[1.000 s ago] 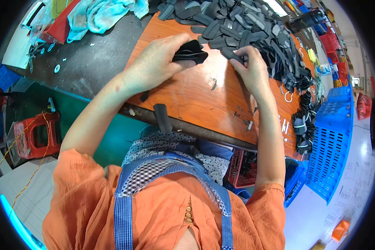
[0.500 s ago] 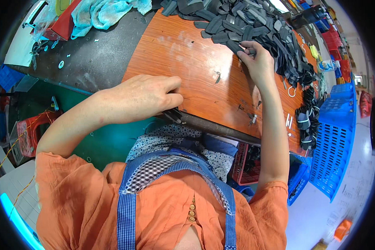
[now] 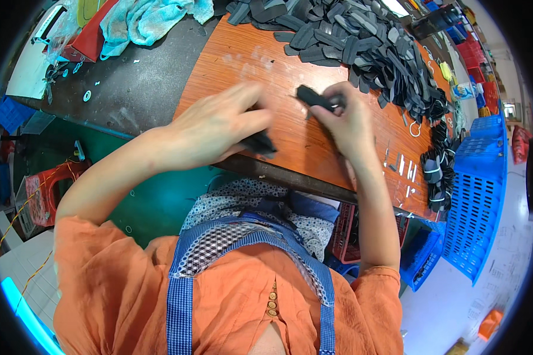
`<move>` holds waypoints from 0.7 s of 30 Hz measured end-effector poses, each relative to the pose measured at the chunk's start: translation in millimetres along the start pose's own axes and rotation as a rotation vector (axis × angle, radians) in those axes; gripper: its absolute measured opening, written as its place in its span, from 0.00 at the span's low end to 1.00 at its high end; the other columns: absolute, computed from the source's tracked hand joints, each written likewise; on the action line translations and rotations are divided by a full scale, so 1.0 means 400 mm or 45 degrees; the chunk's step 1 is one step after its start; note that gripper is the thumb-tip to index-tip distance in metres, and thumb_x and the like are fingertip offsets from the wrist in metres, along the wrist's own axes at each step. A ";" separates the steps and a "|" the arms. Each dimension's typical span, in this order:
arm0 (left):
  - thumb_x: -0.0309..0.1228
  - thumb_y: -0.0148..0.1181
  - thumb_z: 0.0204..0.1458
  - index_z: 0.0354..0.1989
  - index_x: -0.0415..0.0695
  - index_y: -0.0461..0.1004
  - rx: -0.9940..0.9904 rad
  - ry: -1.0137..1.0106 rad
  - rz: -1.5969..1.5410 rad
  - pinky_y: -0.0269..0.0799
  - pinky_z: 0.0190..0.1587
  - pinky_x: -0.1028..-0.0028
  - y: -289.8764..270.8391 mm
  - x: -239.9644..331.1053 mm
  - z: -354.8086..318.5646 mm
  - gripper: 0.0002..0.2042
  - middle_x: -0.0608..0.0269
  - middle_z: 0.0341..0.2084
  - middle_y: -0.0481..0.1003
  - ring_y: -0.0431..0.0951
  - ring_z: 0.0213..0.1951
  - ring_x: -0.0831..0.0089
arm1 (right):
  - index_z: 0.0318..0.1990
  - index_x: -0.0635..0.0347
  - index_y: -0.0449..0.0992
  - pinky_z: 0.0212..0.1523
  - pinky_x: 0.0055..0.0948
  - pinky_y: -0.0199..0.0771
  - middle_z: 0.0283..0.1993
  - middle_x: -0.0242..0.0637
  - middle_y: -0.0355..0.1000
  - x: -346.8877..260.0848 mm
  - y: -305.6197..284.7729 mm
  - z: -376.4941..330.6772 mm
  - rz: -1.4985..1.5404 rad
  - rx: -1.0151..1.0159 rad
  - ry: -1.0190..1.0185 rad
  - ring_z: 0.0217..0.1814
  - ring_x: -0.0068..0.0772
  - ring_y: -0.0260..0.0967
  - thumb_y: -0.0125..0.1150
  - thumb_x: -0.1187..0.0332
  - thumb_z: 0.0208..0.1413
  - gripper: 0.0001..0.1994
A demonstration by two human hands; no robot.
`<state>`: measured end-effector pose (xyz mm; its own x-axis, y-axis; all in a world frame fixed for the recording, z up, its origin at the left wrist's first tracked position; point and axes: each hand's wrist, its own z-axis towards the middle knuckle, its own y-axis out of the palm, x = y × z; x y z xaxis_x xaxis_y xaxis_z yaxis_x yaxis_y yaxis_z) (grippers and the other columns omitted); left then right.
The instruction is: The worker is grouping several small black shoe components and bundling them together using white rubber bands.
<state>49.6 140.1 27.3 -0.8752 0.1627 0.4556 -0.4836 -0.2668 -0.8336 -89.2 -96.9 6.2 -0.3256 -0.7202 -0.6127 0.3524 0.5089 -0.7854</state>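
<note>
Black strip pinched in the right grip over the wooden surface, and the left grip clasps dark pieces by the near edge!

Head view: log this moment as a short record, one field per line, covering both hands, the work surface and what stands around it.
Left hand: holding dark pieces near the table's front edge; blurred, count unclear
Right hand: gripping a dark strip above the wood-grain board
Surface: wood-grain board, with a dark tabletop to its left
Pile: loose dark grey strips, beyond the hands
Board's right side: tied dark bundles
Far left: light blue cloth on the dark tabletop
Floor, left: red stool
Right of table: blue crate
</note>
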 end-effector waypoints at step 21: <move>0.24 0.70 0.46 0.42 0.41 0.70 0.039 -0.217 -0.140 0.74 0.48 0.55 0.071 -0.052 0.084 0.17 0.52 0.40 0.75 0.77 0.47 0.47 | 0.48 0.53 0.83 0.39 0.32 0.75 0.41 0.36 0.74 0.043 -0.027 0.050 -0.097 0.242 -0.171 0.36 0.32 0.76 0.69 0.69 0.58 0.11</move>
<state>53.5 97.1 4.7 -0.8056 0.0304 0.5917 -0.5743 -0.2855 -0.7672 -81.1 -124.0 6.0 -0.2421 -0.8158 -0.5252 0.4945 0.3620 -0.7902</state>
